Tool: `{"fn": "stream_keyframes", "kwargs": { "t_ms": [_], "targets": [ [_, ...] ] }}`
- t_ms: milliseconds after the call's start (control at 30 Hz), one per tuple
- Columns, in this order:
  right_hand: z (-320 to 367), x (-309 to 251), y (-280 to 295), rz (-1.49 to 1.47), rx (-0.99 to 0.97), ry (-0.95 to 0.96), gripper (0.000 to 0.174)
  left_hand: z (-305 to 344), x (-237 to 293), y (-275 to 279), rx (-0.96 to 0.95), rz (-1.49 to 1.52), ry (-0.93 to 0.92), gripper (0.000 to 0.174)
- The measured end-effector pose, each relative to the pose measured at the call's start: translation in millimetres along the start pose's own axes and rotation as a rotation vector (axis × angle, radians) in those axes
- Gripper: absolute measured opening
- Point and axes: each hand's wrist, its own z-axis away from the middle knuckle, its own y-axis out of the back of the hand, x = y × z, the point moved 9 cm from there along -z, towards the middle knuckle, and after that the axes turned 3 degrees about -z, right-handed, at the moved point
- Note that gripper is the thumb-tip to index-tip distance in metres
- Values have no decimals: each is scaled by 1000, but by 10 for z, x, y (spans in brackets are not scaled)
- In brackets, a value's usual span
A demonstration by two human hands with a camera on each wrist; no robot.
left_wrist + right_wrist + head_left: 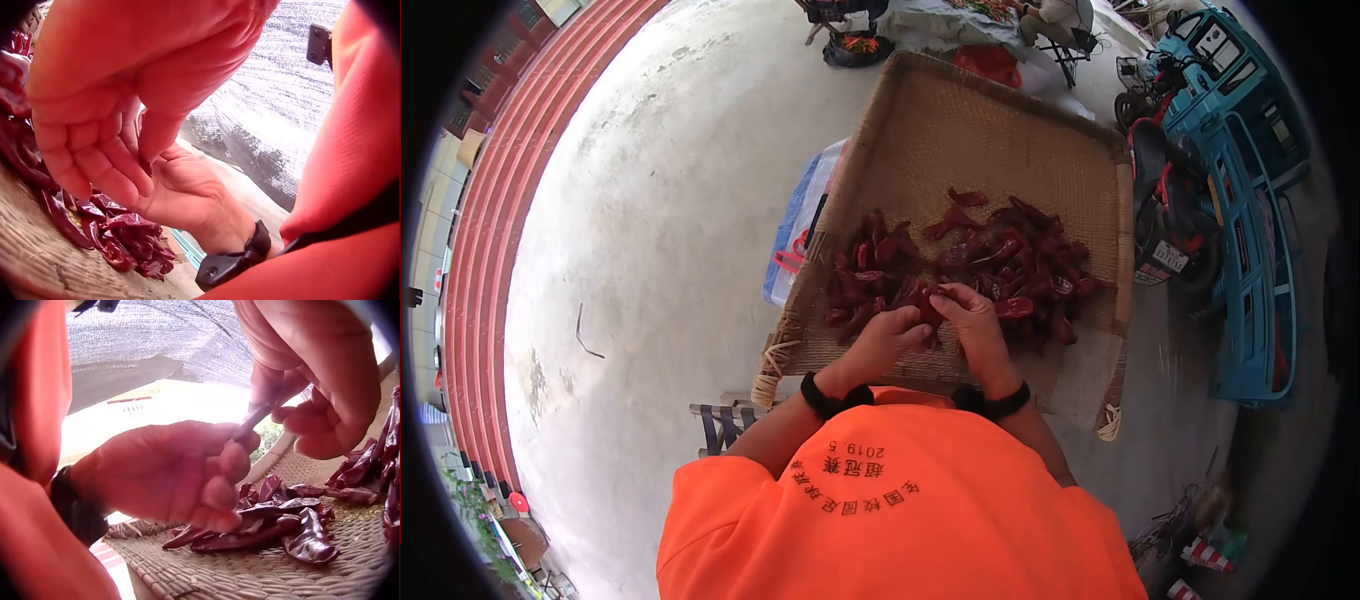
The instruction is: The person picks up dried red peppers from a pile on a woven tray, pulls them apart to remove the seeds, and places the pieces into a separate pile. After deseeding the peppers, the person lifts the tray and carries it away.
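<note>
Dark red dried chilies (1020,255) lie in two loose heaps on a woven tray (1000,130). Over the near heap the two hands meet. In the right wrist view, the left hand (175,469) pinches one end of a dried chili (255,417) between thumb and curled fingers, and the right hand (319,369) pinches its other end. The left hand (125,75) fills the top of the left wrist view, hiding most of that chili; the right hand (194,194) is just behind it. In the head view the hands (888,338) (974,322) are close together.
A striped bag (805,220) is left of the tray, on pale concrete. Blue vehicles (1245,250) and a motorcycle (1170,220) stand at the right. Beyond the tray are a red bag (988,64) and a seated person (1062,18). Red steps (495,230) run along the left.
</note>
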Motion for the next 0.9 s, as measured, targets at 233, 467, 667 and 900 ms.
{"fn": "stream_keyframes", "kwargs": {
  "t_ms": [233, 467, 667, 900],
  "targets": [
    [-149, -645, 804, 474, 419, 346, 22, 65, 58, -193, -133, -229, -3, 15],
    [-528, -760, 373, 1071, 282, 354, 40, 51, -142, 125, 68, -353, 13, 14],
    [-1031, 78, -168, 1265, 100, 354, 34, 123, -33, 207, 125, -304, -40, 16],
    [-977, -31, -81, 974, 51, 185, 27, 168, -70, 391, 256, 61, 11, 25]
  ]
}}
